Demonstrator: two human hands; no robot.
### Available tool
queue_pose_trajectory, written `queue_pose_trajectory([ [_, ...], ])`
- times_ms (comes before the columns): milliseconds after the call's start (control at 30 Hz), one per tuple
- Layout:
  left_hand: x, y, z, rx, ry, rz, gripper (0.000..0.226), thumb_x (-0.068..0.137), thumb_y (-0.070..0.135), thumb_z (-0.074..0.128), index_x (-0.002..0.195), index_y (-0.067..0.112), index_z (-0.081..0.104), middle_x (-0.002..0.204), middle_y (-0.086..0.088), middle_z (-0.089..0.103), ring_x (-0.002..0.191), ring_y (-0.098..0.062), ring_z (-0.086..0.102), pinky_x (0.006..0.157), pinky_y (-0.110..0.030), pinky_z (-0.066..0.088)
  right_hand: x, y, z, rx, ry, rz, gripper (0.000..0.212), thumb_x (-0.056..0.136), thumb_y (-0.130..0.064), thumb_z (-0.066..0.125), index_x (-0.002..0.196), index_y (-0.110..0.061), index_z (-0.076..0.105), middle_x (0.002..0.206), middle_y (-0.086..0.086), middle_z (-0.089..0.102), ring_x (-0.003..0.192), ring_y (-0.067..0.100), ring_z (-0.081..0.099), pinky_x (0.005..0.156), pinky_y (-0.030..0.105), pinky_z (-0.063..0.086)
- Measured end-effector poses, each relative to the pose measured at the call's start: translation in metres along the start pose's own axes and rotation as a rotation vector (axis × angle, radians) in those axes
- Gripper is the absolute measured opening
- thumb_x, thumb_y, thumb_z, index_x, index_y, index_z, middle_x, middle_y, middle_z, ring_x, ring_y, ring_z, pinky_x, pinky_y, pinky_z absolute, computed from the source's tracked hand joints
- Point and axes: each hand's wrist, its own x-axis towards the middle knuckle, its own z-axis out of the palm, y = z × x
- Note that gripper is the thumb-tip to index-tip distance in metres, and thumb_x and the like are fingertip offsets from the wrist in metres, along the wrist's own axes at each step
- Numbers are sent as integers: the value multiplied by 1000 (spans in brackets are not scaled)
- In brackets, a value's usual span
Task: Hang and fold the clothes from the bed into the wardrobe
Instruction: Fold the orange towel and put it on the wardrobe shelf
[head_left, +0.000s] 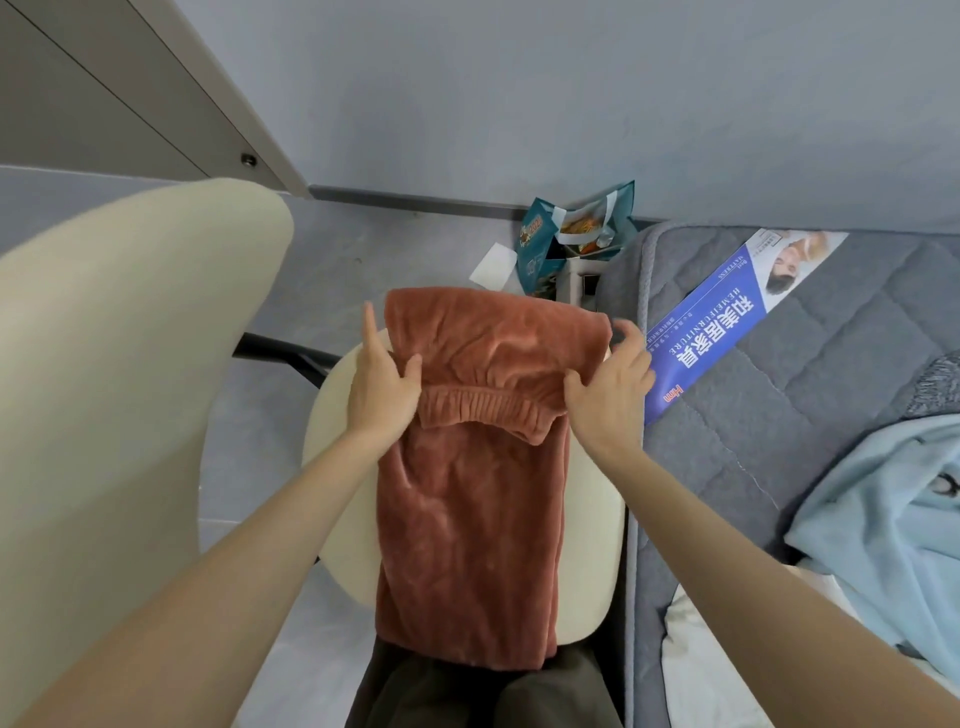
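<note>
Rust-coloured fleece trousers (470, 519) lie lengthwise on a cream chair seat (597, 525), their top part folded over so the elastic waistband faces me. My left hand (382, 387) pinches the left side of the fold between thumb and fingers, the index finger straight. My right hand (610, 387) grips the right side of the fold with curled fingers. The grey mattress (810, 395) of the bed is on the right, with a light blue garment (883, 519) lying on it. The wardrobe's pale panel (156, 88) shows at the upper left.
The cream chair back (119, 364) fills the left side. A teal shopping bag (571, 234) and a white paper (491, 266) lie on the floor by the wall. A blue label (727, 322) lies across the mattress. My dark-trousered legs (488, 691) are at the bottom.
</note>
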Motion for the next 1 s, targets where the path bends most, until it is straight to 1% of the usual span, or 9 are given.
queue_pose_trajectory([
  [133,-12,9,7,532,124,578,58,95,20,51,149,22,30,137,-19,41,123,-35,44,103,-46,39,-9,-10,16,-341,2,-503,61,88,-21,55,146,-21,36,155,11,26,142,33,22,119,48,10],
  [267,-3,-4,35,745,-155,504,58,102,42,24,153,29,1,162,-4,-7,148,-25,-9,119,-49,1,-3,11,43,-508,-213,-436,59,102,-44,29,154,-31,6,162,4,-2,149,26,-9,118,50,-9],
  [400,5,-29,46,788,-269,383,60,98,55,10,149,36,-15,157,3,-28,144,-20,-25,115,-55,-5,2,40,50,-566,-351,-396,60,97,-58,15,148,-44,-11,160,-4,-19,146,24,-20,116,55,-7],
  [533,8,-18,38,805,-183,446,54,102,47,20,153,31,12,160,-4,5,147,-26,6,112,-60,-7,13,25,38,-574,-310,-419,54,99,-50,30,151,-38,19,159,2,14,147,28,7,114,60,1],
  [667,29,11,17,489,-2,617,33,98,18,50,130,11,54,131,-11,47,122,-29,44,111,-47,29,36,-2,15,-383,-141,-538,55,79,-11,59,133,-17,51,141,10,43,131,32,36,112,49,26],
  [767,62,37,9,380,-124,556,52,93,23,60,141,13,42,143,-10,41,132,-27,39,111,-43,33,65,-19,13,-452,-273,-483,74,77,-13,66,144,-17,37,153,11,29,143,31,19,117,52,14],
  [833,85,44,10,623,-297,487,80,87,35,66,151,19,21,155,-9,26,144,-28,19,116,-53,14,82,-23,17,-554,-415,-400,90,77,-25,73,151,-21,22,157,9,21,147,29,10,118,56,3],
  [900,98,42,12,881,-476,427,99,83,46,68,154,22,4,156,-9,23,146,-28,14,113,-61,-4,92,-21,21,-625,-514,-314,99,75,-33,76,153,-22,15,154,10,27,145,31,16,115,60,-1],
  [1000,107,43,15,959,-561,324,105,76,49,74,153,22,8,147,-10,35,139,-30,31,113,-61,-3,96,-21,22,-681,-527,-247,81,72,-37,77,140,-16,38,135,11,47,131,33,39,114,62,3],
])
